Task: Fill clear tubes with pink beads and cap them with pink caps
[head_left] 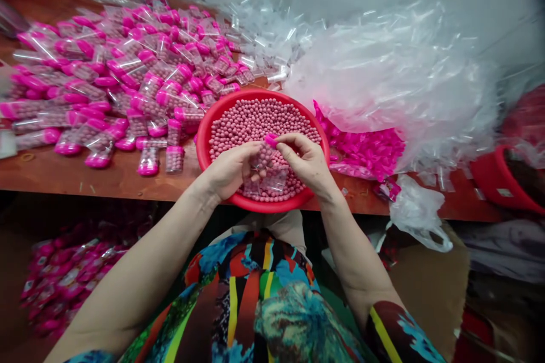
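clear tube (263,161), partly hidden by the left hand (230,170) gripping it, is above the red bowl (204,142) at the front edge of the table (102,178); the right hand (307,161) pinches a pink cap (270,139) whose fit is unclear. near the table's right end, a cut-off red tub (489,178) bears a label (505,193) too small to read.

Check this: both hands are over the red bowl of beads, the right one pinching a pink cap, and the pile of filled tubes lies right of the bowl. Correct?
Not quite: the pile of filled tubes lies left of the red bowl, as the head view shows. The rest holds: left hand and right hand over the beads, the right pinching a pink cap.
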Available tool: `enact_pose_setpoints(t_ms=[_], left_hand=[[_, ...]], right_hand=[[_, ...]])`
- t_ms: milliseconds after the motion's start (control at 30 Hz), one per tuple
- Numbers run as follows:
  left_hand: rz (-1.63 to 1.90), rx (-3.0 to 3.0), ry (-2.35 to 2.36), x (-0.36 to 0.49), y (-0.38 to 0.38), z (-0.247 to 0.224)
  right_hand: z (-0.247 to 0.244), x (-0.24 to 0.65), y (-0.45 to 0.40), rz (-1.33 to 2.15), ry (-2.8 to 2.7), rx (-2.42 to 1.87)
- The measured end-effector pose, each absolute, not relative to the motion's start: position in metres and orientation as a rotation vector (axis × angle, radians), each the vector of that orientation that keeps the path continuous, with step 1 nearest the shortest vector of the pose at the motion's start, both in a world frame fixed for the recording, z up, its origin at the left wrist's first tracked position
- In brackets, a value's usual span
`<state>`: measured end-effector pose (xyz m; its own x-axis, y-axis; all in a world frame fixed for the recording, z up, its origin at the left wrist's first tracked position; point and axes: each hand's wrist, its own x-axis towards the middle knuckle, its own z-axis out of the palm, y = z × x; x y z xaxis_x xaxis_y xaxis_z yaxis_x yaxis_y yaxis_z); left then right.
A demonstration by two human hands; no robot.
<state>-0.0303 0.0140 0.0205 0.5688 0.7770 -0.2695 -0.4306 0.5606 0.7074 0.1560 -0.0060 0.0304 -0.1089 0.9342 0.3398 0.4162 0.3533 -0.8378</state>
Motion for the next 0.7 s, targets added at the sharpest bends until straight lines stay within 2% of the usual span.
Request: enact_pose_setpoints(t_ms=[300, 400, 533, 700], left_hand=[[0.803, 0.577, 0.795, -0.022, 0.014, 0.023], [0.796, 0.600, 0.812, -0.022, 0.013, 0.022], [0.767, 0.689, 0.744, -0.024, 0.013, 0.019], [0.734, 0.635, 0.722, -0.029, 0.014, 0.020]], right_hand=[[0.025, 0.178, 0.000, 0.227, -2.252, -1.221], [0.020, 0.180, 0.001, 0.094, -2.193, -1.315], [0.021, 0.171, -0.003, 0.233, -1.894, -1.279], [0.025, 0.164, -0.008, 0.541, -1.893, -1.254]])
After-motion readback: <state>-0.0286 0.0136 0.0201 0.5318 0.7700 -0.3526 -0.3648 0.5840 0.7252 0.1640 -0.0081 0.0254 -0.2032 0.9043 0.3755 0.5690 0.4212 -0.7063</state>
